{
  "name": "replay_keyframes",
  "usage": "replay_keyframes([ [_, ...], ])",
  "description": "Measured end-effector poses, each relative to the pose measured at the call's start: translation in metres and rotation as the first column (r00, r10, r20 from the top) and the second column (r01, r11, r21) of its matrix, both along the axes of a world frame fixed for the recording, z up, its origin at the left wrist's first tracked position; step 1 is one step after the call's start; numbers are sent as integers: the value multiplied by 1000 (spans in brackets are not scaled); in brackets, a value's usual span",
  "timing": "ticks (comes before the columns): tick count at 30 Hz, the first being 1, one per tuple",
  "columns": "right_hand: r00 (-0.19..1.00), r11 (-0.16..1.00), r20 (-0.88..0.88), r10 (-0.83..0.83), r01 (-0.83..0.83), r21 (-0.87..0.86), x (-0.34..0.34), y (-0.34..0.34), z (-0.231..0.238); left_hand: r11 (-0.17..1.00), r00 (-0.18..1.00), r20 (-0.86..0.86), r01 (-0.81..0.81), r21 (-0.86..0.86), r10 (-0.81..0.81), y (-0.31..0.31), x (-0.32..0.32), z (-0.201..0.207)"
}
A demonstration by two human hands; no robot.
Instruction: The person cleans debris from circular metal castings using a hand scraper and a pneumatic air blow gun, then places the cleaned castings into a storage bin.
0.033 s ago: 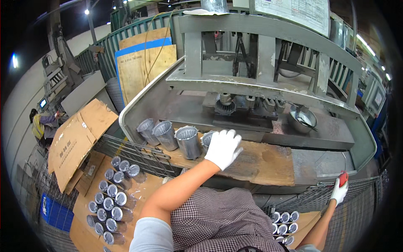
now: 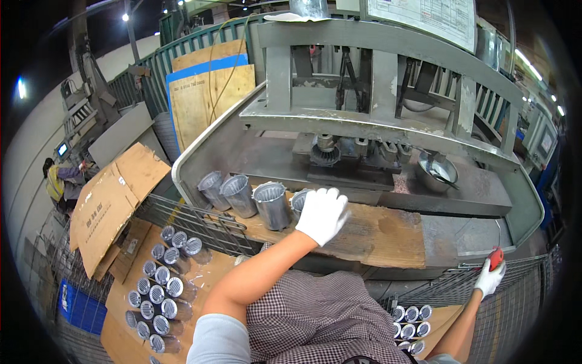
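Observation:
My left hand (image 2: 324, 215), in a white glove, is over the board beside a row of grey metal cups. It partly covers the nearest cup (image 2: 297, 201); its fingers curl down out of sight, so what they grip is hidden. Left of it stand a ribbed cup (image 2: 271, 209), another cup (image 2: 238, 197) and a tilted cup (image 2: 213, 189). Far to the right, my gloved right hand (image 2: 489, 279) is closed around a red handle (image 2: 496, 259) with a thin bent metal rod rising from it.
A grey press frame (image 2: 382, 130) spans the bench over tooling (image 2: 325, 153). A metal bowl (image 2: 438, 171) stands behind the wooden board (image 2: 388, 236). Shiny cylinders (image 2: 162, 276) lie on cardboard at lower left, more cylinders (image 2: 411, 315) at lower right. A person (image 2: 63, 182) is far left.
My right hand has shifted very slightly to the left and down. The left hand and the cups look the same.

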State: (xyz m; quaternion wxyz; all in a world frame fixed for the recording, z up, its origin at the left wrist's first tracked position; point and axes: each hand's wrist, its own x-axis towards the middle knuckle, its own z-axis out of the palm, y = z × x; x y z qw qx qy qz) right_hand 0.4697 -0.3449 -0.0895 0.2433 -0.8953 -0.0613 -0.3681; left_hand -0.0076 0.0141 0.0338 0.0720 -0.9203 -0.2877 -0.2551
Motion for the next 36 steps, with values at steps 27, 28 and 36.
replay_keyframes([
  [27,819,825,97,565,-559,-86,-111,101,7,997,967,-243,-78,-3,75,17,-14,-22],
  [28,817,822,97,569,-563,-83,-111,100,7,998,968,-243,-70,-4,67,16,-13,-22],
  [36,810,815,92,579,-574,-79,-109,100,4,997,971,-232,-72,-24,64,18,-14,-22],
])
